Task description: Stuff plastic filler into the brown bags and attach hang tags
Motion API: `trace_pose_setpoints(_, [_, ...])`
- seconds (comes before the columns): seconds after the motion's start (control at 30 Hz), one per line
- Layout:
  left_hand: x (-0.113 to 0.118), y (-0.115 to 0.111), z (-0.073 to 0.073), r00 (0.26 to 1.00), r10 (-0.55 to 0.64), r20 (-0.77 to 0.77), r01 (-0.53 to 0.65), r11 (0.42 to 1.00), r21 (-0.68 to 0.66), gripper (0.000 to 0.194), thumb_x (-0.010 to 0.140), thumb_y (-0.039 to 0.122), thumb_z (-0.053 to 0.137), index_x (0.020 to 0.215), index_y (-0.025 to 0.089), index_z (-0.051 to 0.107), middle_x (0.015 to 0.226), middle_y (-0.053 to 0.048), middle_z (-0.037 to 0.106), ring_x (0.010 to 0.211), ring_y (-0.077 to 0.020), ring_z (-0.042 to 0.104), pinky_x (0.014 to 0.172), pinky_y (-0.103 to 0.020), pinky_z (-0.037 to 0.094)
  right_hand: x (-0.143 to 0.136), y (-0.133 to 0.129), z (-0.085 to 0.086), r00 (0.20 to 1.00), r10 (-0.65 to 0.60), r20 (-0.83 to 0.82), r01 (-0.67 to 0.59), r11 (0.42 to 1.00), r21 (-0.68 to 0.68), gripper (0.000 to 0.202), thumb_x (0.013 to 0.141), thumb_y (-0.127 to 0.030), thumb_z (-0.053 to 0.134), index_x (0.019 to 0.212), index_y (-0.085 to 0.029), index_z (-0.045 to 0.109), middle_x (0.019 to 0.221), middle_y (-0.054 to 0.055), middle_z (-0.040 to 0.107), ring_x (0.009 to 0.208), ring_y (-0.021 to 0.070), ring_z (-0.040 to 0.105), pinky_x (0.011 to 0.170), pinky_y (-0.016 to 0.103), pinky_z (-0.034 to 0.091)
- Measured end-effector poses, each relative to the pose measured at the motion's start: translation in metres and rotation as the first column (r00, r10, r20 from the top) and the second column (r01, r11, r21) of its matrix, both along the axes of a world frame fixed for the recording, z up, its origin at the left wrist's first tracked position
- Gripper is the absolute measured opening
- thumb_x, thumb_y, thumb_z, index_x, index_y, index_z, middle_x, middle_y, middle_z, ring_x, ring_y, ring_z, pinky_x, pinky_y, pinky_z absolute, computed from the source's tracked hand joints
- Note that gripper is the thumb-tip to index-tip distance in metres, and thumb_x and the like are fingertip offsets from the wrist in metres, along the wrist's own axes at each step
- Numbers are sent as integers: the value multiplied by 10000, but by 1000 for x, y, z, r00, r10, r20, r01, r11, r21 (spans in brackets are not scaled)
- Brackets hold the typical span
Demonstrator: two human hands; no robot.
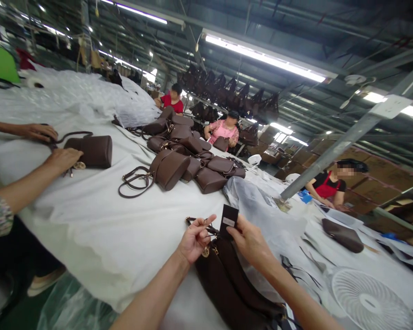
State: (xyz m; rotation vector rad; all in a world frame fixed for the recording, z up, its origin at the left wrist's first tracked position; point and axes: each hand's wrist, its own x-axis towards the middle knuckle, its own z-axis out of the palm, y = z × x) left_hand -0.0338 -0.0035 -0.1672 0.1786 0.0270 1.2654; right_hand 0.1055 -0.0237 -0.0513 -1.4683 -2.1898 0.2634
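A black hang tag (pixel 229 219) with a small pale label is pinched upright between the thumb and fingers of my right hand (pixel 249 238). My left hand (pixel 197 238) is just left of it, index finger pointing out and the other fingers curled on a thin black cord. Below both hands lies a dark brown handbag (pixel 223 279) with a gold zip pull and a round gold charm (pixel 205 251). Its strap (pixel 192 221) shows behind my left hand. Where the cord meets the bag is hidden by my fingers.
Brown handbags (pixel 170 167) are heaped mid-table on white cloth (pixel 124 233). At left, a co-worker's hands (pixel 64 158) handle another bag (pixel 92 151). Clear plastic sheeting (pixel 251 201), a white fan (pixel 370 298) and a brown pouch (pixel 342 234) lie rightward. A metal post (pixel 333 156) stands beyond.
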Motion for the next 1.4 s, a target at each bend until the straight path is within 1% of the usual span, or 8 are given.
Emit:
trace_pose_setpoints(0.2, [6, -1, 2, 976, 88, -198, -90, 996, 0, 437, 619, 248, 826, 700, 174, 403, 630, 77, 561, 351, 29, 229, 354, -104, 215, -25, 5, 1, 952, 16, -306, -87, 972, -220, 223, 865, -333, 453, 962, -182, 586, 890, 53, 673, 803, 202, 606, 696, 294, 470])
trace_pose_setpoints(0.3, [5, -2, 3, 969, 117, -215, -121, 993, -5, 444, 661, 337, 810, 705, 181, 396, 612, 79, 549, 362, 12, 309, 362, -104, 248, -27, 6, 2, 915, 4, -404, -155, 926, -343, 291, 889, -434, 442, 888, -176, 577, 802, 37, 656, 739, 186, 599, 620, 261, 452])
trace_pose_setpoints(0.43, [4, -3, 4, 979, 80, -188, -96, 992, -79, 336, 689, 316, 772, 727, 172, 471, 997, -59, 684, 545, -51, 563, 342, -110, 252, -20, 7, 10, 996, -51, 67, 58, 992, -109, 211, 910, -342, 442, 810, -199, 561, 696, 26, 637, 642, 179, 582, 554, 250, 371])
trace_pose_setpoints(0.57, [5, -1, 2, 985, 72, -160, -86, 993, -81, 350, 624, 351, 828, 749, 173, 554, 857, -29, 673, 724, -138, 659, 375, -128, 319, -28, 9, 19, 754, -68, 654, 48, 998, 48, 95, 910, -220, 503, 885, -226, 594, 762, 53, 704, 670, 191, 646, 521, 250, 297])
trace_pose_setpoints(0.93, [-17, 7, 3, 887, 188, -421, -160, 982, 101, 405, 552, 377, 875, 802, 127, 676, 697, -29, 637, 533, -65, 490, 406, -143, 238, -60, 15, 35, 540, 154, 827, -77, 988, -133, 268, 906, -114, 504, 1087, -210, 677, 905, 140, 750, 829, 284, 716, 630, 296, 458])
trace_pose_setpoints(1.03, [-23, 8, 12, 730, 287, -620, -120, 947, 297, 341, 601, 356, 831, 811, 124, 696, 670, -28, 640, 542, -90, 513, 462, -175, 342, -73, 17, 40, 522, 183, 833, -59, 982, -178, 189, 862, -79, 556, 911, -138, 729, 899, 187, 743, 875, 313, 710, 665, 317, 471])
trace_pose_setpoints(1.27, [-68, 3, 49, 125, 623, -772, 193, 748, 635, 139, 773, 219, 586, 814, 151, 701, 709, -4, 649, 678, -139, 561, 628, -230, 415, -59, 11, 35, 688, 278, 670, -93, 950, -299, 314, 954, -322, 423, 997, -203, 710, 996, 96, 745, 909, 231, 695, 680, 261, 449])
trace_pose_setpoints(1.4, [-75, 0, 63, 66, 659, -749, 305, 701, 644, 153, 754, 173, 572, 843, 164, 696, 741, 3, 659, 700, -140, 567, 657, -231, 418, -52, -1, 30, 725, 260, 637, -24, 935, -354, 359, 963, -248, 349, 1030, -169, 692, 1004, 124, 737, 891, 226, 694, 677, 260, 449])
